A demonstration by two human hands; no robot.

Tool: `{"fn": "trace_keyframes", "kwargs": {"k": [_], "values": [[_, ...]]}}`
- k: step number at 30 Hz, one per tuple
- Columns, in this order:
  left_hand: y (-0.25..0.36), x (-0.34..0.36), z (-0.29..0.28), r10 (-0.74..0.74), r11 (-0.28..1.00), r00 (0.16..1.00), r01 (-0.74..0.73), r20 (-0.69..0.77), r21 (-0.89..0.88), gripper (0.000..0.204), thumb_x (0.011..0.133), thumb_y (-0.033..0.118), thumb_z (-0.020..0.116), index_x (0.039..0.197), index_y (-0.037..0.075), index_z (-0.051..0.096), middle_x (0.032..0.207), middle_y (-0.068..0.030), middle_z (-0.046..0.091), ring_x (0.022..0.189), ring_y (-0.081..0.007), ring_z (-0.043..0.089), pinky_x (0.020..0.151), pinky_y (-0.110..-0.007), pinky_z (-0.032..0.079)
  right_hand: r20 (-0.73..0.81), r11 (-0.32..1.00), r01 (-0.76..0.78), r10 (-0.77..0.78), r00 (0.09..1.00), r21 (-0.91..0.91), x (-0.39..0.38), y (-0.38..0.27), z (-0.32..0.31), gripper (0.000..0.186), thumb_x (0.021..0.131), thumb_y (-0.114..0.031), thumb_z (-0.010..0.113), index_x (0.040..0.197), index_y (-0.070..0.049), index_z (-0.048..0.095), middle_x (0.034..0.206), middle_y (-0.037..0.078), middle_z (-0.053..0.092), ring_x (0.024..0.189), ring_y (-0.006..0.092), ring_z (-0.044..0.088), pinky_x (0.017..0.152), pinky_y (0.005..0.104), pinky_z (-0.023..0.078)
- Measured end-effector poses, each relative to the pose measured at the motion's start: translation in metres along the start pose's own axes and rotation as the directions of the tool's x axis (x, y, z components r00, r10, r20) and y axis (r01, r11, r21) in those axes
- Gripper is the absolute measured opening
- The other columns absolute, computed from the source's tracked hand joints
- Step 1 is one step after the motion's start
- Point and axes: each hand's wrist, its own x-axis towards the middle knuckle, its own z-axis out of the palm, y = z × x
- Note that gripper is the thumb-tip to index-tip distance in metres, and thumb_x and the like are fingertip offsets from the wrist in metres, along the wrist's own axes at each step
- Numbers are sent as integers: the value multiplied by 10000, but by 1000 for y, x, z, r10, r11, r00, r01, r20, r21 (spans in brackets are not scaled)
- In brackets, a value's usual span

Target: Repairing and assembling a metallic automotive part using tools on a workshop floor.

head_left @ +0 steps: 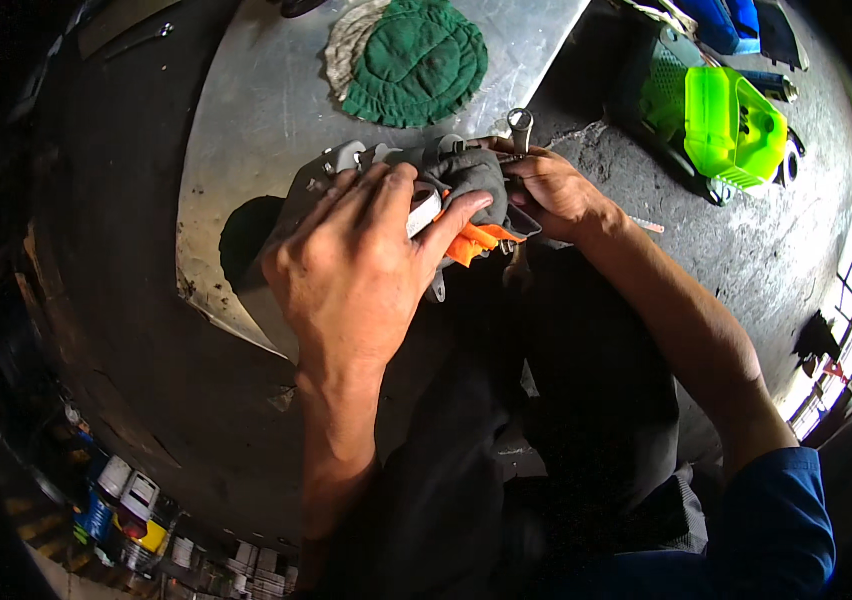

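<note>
My left hand [351, 265] is closed over a grey metal assembly [344, 158], fingers curled around a white cylindrical piece [423, 212] and thumb against a dark grey cloth [476, 180]. An orange cloth [471, 242] pokes out below that thumb. At the assembly's right side, my right hand [556, 195] has its fingers closed at a ring-ended wrench [520, 130], whose ring stands up above them; the fingertips are partly hidden. The assembly is over the near edge of a bare metal sheet [236, 130], and much of it is covered by my left hand.
A green round cloth [416, 60] with a pale rag lies on the sheet. At upper right are a lime-green plastic housing [736, 125] and blue items [721, 20] on a dark floor [786, 250]. A small wrench [141, 40] lies at upper left; containers [116, 480] sit at lower left.
</note>
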Motion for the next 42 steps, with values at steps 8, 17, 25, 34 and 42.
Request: {"fn": "trace_keyframes", "kwargs": {"k": [8,17,25,34,42], "values": [[2,-18,-1,45,998,998,-46,-45,-30,396,688,233,941,892,-34,732,882,-143,750,815,-319,743,751,-388,595,147,958,-213,187,971,191,0,-12,3,292,954,-222,726,1193,-74,643,794,-65,476,603,59,385,528,222,288],[0,-22,-6,37,997,998,-40,-56,-59,388,684,208,947,902,-39,742,898,-139,757,825,-306,750,747,-376,597,131,961,-221,201,971,166,0,-15,9,255,942,-212,749,1144,-80,665,746,-74,435,573,55,362,510,222,269],[-8,-4,-17,-198,964,980,193,-9,-182,433,662,238,961,902,-58,755,768,-169,741,654,-205,713,655,-302,547,142,928,-234,200,969,290,4,-17,20,87,995,-177,666,1016,-97,642,732,-78,472,547,40,343,487,207,259],[-70,32,-40,-506,833,845,531,173,-155,437,815,343,870,987,-45,766,750,-90,740,700,-77,624,684,-250,508,143,936,-158,118,983,316,21,-28,67,157,1062,-149,479,1013,-66,603,788,-40,472,593,58,329,504,215,273],[-143,44,-39,-318,872,924,374,213,-317,341,973,291,718,1066,-35,761,872,-56,764,802,-43,609,748,-218,500,268,872,-134,4,964,470,50,-30,95,157,1047,-140,511,951,-52,600,825,-17,518,583,63,331,495,229,258]]}}
